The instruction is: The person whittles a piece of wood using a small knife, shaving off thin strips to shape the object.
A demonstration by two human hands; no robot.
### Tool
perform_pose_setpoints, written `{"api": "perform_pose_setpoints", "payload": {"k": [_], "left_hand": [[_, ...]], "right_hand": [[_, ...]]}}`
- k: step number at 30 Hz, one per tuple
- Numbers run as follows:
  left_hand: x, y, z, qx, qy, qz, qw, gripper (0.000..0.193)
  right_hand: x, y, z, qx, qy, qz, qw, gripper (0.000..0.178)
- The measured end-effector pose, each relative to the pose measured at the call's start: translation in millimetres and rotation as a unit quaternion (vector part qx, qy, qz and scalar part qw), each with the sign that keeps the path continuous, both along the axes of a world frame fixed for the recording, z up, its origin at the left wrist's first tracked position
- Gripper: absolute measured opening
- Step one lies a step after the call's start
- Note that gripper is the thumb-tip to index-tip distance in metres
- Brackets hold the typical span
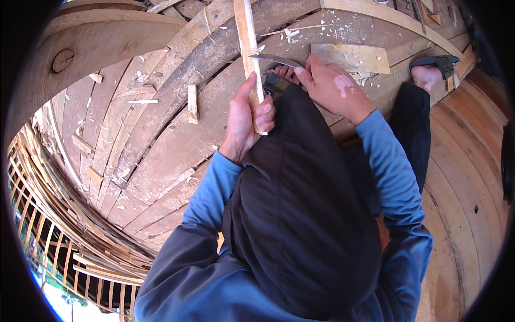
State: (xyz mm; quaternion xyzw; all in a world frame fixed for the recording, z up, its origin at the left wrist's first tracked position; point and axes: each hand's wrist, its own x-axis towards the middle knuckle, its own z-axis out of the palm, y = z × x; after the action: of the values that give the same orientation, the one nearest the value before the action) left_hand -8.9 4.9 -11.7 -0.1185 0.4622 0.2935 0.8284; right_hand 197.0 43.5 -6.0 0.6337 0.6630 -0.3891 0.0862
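A long, narrow strip of pale wood [248,35] stands out ahead of me over my bent knee. My left hand [248,114] is wrapped round its near end, the thumb lying along one side. In my right hand [335,86] is a knife, its handle hidden inside the closed fingers. The knife's curved blade [276,59] points left, and its tip meets the strip's right edge a little beyond my left thumb. Below the blade, my sandalled foot shows in part beside the dark trouser leg [300,161].
Wood shavings [291,34] and small offcuts [192,103] litter the plank floor [177,129]. A short board [351,58] lies beyond my right hand. A thick curved timber [102,40] rises at the far left. Stacked long strips [80,225] line the slatted side at left.
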Motion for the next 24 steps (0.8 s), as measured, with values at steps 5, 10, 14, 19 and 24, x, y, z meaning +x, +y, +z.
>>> {"api": "perform_pose_setpoints", "payload": {"k": [5,10,14,19,24], "left_hand": [[-8,-4,-12,0.054,-0.037,-0.020,0.998,0.040],[4,3,-4,0.088,-0.011,-0.125,0.988,0.038],[29,15,0,0.138,0.015,-0.229,0.963,0.033],[67,33,14,0.190,0.037,-0.360,0.913,0.029],[86,40,32,0.233,0.017,-0.399,0.886,0.027]], "right_hand": [[-4,-23,17,0.120,0.157,-0.004,0.980,0.050],[14,-45,24,0.154,0.136,-0.027,0.978,0.062],[38,-69,30,0.161,0.161,-0.108,0.968,0.069],[64,-100,42,0.173,0.118,-0.173,0.962,0.079],[73,-119,48,0.189,0.108,-0.222,0.950,0.085]]}}
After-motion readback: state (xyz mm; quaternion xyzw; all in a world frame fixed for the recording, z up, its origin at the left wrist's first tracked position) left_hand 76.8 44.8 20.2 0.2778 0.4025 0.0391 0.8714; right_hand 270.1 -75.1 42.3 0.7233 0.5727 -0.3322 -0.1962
